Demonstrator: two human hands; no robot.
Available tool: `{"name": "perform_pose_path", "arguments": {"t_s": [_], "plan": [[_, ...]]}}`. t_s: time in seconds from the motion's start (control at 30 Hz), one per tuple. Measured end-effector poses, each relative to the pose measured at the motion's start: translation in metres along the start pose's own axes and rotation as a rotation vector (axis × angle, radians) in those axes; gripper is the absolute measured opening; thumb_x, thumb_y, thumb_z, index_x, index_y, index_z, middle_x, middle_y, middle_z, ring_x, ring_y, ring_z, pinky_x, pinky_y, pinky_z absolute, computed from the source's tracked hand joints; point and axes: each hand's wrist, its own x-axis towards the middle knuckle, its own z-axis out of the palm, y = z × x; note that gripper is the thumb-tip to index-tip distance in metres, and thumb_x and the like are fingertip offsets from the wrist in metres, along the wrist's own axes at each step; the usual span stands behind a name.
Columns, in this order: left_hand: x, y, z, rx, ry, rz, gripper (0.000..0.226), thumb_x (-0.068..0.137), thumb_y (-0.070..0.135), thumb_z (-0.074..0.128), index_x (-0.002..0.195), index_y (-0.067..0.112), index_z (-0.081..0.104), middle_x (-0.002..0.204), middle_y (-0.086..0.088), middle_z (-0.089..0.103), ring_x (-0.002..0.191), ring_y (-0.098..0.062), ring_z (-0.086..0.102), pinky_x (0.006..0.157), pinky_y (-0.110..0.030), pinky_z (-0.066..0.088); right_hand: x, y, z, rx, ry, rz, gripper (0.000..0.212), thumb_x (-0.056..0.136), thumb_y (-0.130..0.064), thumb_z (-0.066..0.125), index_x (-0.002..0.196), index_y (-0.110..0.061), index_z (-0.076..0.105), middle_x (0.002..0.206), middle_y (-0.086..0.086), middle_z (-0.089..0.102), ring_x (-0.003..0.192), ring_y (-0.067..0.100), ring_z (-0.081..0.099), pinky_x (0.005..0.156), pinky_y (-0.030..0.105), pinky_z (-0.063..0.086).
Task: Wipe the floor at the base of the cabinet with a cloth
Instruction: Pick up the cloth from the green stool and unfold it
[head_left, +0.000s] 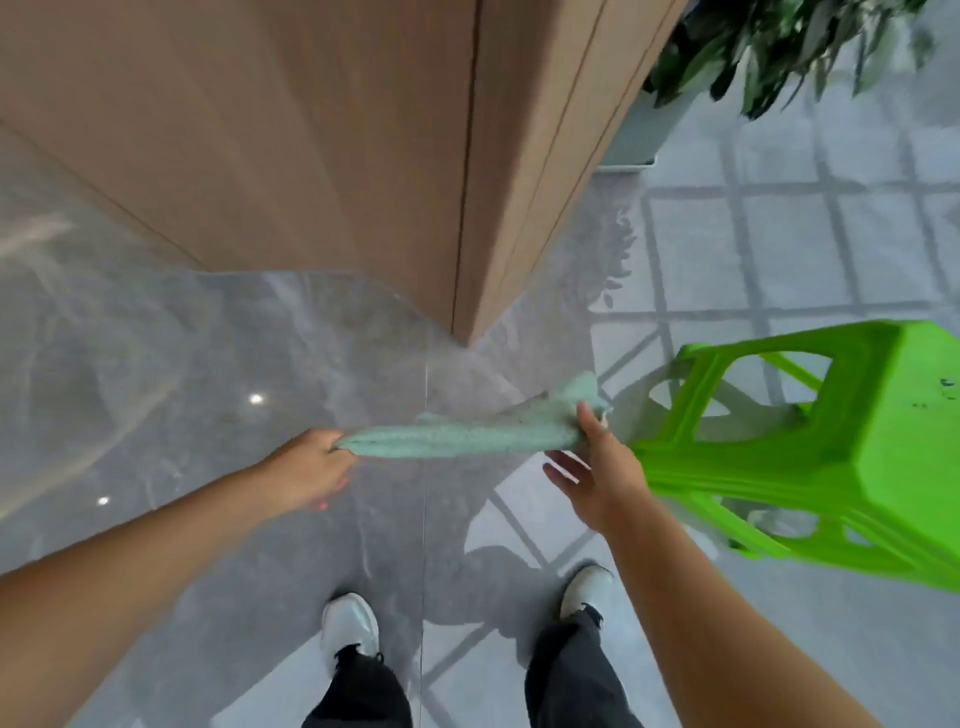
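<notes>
A pale green cloth (457, 434) is stretched out in the air between my two hands, well above the floor. My left hand (311, 470) pinches its left end with closed fingers. My right hand (597, 470) holds the bunched right end under the thumb, the other fingers spread. The wooden cabinet (363, 156) rises straight ahead, its corner meeting the glossy grey floor (234, 353) just beyond the cloth.
A bright green plastic stool (810, 447) stands close on the right, touching distance from my right hand. A potted plant (779, 47) in a white planter sits behind the cabinet's right side. My two white shoes (350, 623) are on the floor below.
</notes>
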Motion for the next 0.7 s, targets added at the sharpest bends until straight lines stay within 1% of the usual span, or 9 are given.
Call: {"name": "perform_pose_path", "arguments": {"t_s": [0.07, 0.13, 0.2, 0.27, 0.37, 0.47, 0.5, 0.63, 0.7], "plan": [[0.006, -0.056, -0.023, -0.068, 0.064, -0.072, 0.024, 0.094, 0.008, 0.043, 0.082, 0.018, 0.06, 0.051, 0.003, 0.056, 0.042, -0.015, 0.045, 0.043, -0.026, 0.041, 0.009, 0.04, 0.041, -0.019, -0.008, 0.053, 0.04, 0.085, -0.037, 0.071, 0.117, -0.017, 0.058, 0.111, 0.009, 0.063, 0.093, 0.028, 0.066, 0.072, 0.036, 0.053], [0.02, -0.103, -0.036, -0.129, 0.113, -0.14, 0.033, 0.093, 0.0, 0.037, 0.092, 0.024, 0.06, 0.066, -0.006, 0.058, 0.046, -0.021, 0.044, 0.044, -0.024, 0.039, 0.021, 0.072, 0.072, -0.049, -0.009, 0.102, 0.037, 0.084, -0.037, 0.072, 0.109, -0.013, 0.06, 0.108, 0.008, 0.065, 0.097, 0.029, 0.066, 0.077, 0.037, 0.053], [0.042, -0.129, -0.036, -0.213, 0.155, -0.197, 0.035, 0.094, 0.0, 0.036, 0.102, 0.025, 0.06, 0.073, -0.007, 0.058, 0.049, -0.023, 0.044, 0.048, -0.023, 0.038, 0.041, 0.093, 0.086, -0.038, -0.012, 0.147, 0.037, 0.085, -0.038, 0.07, 0.105, -0.009, 0.06, 0.108, 0.013, 0.067, 0.103, 0.033, 0.066, 0.087, 0.039, 0.053], [0.065, -0.135, -0.026, -0.366, 0.2, -0.246, 0.033, 0.097, 0.004, 0.038, 0.11, 0.028, 0.057, 0.079, -0.002, 0.062, 0.059, -0.022, 0.05, 0.055, -0.024, 0.042, 0.065, 0.1, 0.092, -0.017, -0.039, 0.157, 0.045, 0.091, -0.04, 0.063, 0.116, -0.004, 0.055, 0.116, 0.021, 0.064, 0.107, 0.036, 0.064, 0.095, 0.043, 0.051], [0.095, -0.129, -0.01, -0.713, 0.24, -0.266, 0.031, 0.098, 0.006, 0.041, 0.11, 0.027, 0.061, 0.087, -0.002, 0.068, 0.076, -0.021, 0.061, 0.068, -0.031, 0.049, 0.109, 0.096, 0.106, 0.074, -0.093, 0.165, 0.046, 0.097, -0.04, 0.052, 0.125, -0.003, 0.052, 0.121, 0.024, 0.063, 0.101, 0.037, 0.065, 0.087, 0.046, 0.055], [0.138, -0.109, -0.002, -1.012, 0.155, -0.188, 0.032, 0.099, 0.012, 0.042, 0.102, 0.031, 0.067, 0.1, -0.006, 0.073, 0.093, -0.023, 0.068, 0.079, -0.037, 0.052, 0.156, 0.089, 0.116, 0.147, -0.114, 0.136, 0.031, 0.1, -0.033, 0.049, 0.114, -0.008, 0.061, 0.092, 0.013, 0.077, 0.079, 0.027, 0.075, 0.063, 0.039, 0.061], [0.157, -0.102, 0.001, -1.096, 0.133, -0.153, 0.033, 0.098, 0.01, 0.043, 0.102, 0.032, 0.068, 0.102, -0.004, 0.073, 0.096, -0.021, 0.068, 0.083, -0.037, 0.051, 0.175, 0.085, 0.118, 0.148, -0.135, 0.118, 0.028, 0.101, -0.031, 0.048, 0.11, -0.01, 0.063, 0.089, 0.011, 0.078, 0.077, 0.025, 0.075, 0.061, 0.037, 0.061], [0.235, -0.085, 0.011, -1.329, 0.117, -0.029, 0.061, 0.083, -0.017, 0.036, 0.106, 0.029, 0.069, 0.113, 0.001, 0.073, 0.105, -0.02, 0.07, 0.092, -0.036, 0.052, 0.25, 0.062, 0.12, 0.153, -0.252, 0.035, 0.027, 0.098, -0.028, 0.051, 0.114, -0.013, 0.067, 0.114, 0.009, 0.073, 0.101, 0.026, 0.071, 0.077, 0.041, 0.06], [0.272, -0.088, 0.018, -1.346, 0.056, 0.025, 0.076, 0.066, -0.024, 0.03, 0.103, 0.027, 0.072, 0.115, 0.001, 0.076, 0.103, -0.017, 0.073, 0.091, -0.036, 0.053, 0.288, 0.058, 0.11, 0.154, -0.25, -0.025, 0.025, 0.096, -0.028, 0.053, 0.102, -0.014, 0.074, 0.108, 0.006, 0.075, 0.101, 0.025, 0.071, 0.077, 0.04, 0.059]]}}
